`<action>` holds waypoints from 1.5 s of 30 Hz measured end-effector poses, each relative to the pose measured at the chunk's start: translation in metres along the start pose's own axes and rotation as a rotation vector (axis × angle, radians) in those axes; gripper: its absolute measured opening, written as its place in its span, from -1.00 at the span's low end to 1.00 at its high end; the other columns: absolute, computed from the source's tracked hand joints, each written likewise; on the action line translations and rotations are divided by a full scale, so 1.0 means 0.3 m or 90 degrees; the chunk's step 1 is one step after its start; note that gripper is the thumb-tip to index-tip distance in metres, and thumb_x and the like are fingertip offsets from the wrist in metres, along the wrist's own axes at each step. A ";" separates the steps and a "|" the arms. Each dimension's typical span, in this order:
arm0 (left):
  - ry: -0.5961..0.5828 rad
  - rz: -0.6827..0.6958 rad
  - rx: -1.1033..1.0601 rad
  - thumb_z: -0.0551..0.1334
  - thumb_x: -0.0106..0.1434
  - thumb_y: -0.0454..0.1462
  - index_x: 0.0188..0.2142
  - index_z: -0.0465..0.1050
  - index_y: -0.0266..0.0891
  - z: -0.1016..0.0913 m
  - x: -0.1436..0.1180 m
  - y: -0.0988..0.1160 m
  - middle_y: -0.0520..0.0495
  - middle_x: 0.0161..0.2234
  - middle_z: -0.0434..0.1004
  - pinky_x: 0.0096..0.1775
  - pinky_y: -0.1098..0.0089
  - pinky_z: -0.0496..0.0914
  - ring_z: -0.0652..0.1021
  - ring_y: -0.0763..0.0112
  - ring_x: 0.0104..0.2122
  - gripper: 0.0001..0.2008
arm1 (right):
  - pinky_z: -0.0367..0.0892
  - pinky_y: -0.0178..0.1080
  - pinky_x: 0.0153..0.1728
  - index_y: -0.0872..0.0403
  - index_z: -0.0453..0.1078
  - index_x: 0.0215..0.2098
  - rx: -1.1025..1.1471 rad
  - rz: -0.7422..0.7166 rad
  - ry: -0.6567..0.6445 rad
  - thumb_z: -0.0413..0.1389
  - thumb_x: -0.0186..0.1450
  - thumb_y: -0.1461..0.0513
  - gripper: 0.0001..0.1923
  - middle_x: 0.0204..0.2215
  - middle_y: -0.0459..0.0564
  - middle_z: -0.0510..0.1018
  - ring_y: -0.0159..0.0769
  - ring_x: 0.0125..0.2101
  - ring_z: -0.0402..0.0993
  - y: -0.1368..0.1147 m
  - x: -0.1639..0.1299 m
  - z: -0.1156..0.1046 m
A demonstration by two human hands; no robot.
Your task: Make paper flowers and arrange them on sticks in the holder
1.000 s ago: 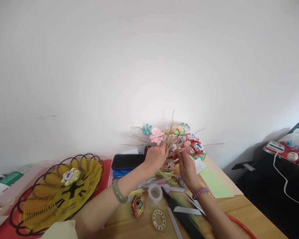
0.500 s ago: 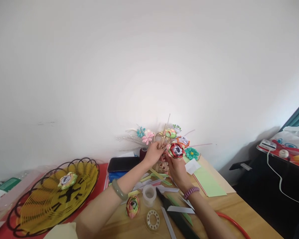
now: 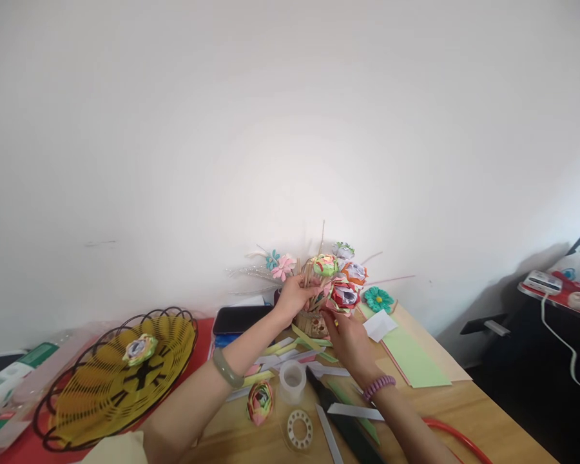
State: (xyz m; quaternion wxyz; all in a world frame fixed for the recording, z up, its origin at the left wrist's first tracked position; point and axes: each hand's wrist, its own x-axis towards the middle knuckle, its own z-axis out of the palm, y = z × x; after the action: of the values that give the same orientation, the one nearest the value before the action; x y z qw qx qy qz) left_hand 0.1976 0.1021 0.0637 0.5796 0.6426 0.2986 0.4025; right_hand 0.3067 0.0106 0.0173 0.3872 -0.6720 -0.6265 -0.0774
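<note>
In the head view, a bunch of thin wooden sticks [image 3: 314, 274] was gripped by the closed fingers of the left hand [image 3: 292, 298], just above a small woven holder [image 3: 314, 324] at the back of the wooden table [image 3: 464, 399]. The stem of a folded red-and-white paper flower [image 3: 344, 295] was pinched by the right hand [image 3: 345, 336] beside them. The step would be judged best done with the sticks held steady and the crisp petals left uncrushed. A ribbed yellow basket [image 3: 91, 399] lay well apart.
</note>
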 end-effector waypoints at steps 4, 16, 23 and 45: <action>-0.016 0.002 -0.018 0.22 -0.02 -0.36 -0.40 0.40 -0.32 -0.008 -0.008 0.002 0.16 -0.66 0.28 -0.67 0.56 0.06 0.19 0.69 -0.77 -0.87 | 0.31 -0.16 -0.42 0.17 0.32 -0.20 0.029 0.058 0.061 -0.09 0.32 0.16 -0.73 -0.31 0.13 0.47 -0.17 -0.34 0.43 0.021 0.004 -0.011; -0.111 -0.024 -0.073 0.13 -0.14 -0.46 -0.45 0.25 -0.27 -0.028 -0.007 0.009 0.19 -0.64 0.27 -0.67 0.58 0.07 0.22 0.70 -0.75 -0.80 | 0.39 -0.16 -0.28 0.13 0.32 -0.08 0.145 0.107 0.055 0.03 0.30 0.18 -0.74 -0.17 0.01 0.45 -0.31 -0.27 0.44 0.044 0.077 0.016; -0.102 -0.034 -0.063 0.03 -0.12 -0.48 -0.50 0.22 -0.26 -0.031 -0.002 0.002 0.19 -0.73 0.19 -0.68 0.58 0.05 0.18 0.66 -0.78 -0.84 | 0.38 -0.13 -0.24 0.12 0.31 -0.07 0.173 0.111 0.046 0.02 0.30 0.18 -0.74 -0.13 0.02 0.44 -0.29 -0.24 0.43 0.059 0.070 0.032; 0.017 0.082 0.160 0.02 -0.02 -0.49 0.02 0.31 -0.24 -0.130 -0.177 0.032 0.17 -0.70 0.36 -0.50 0.52 0.29 0.37 0.55 -0.70 -0.44 | 0.39 -0.20 -0.42 0.07 0.24 -0.13 0.093 0.153 -0.034 -0.11 0.29 0.07 -0.69 -0.38 0.01 0.51 -0.24 -0.43 0.49 0.050 -0.160 -0.200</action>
State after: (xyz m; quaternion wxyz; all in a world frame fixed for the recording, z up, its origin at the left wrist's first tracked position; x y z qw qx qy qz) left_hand 0.1365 0.0752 0.0642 0.4630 0.7226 0.3125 0.4072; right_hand 0.3335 -0.0628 0.0240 0.4247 -0.7139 -0.5558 0.0333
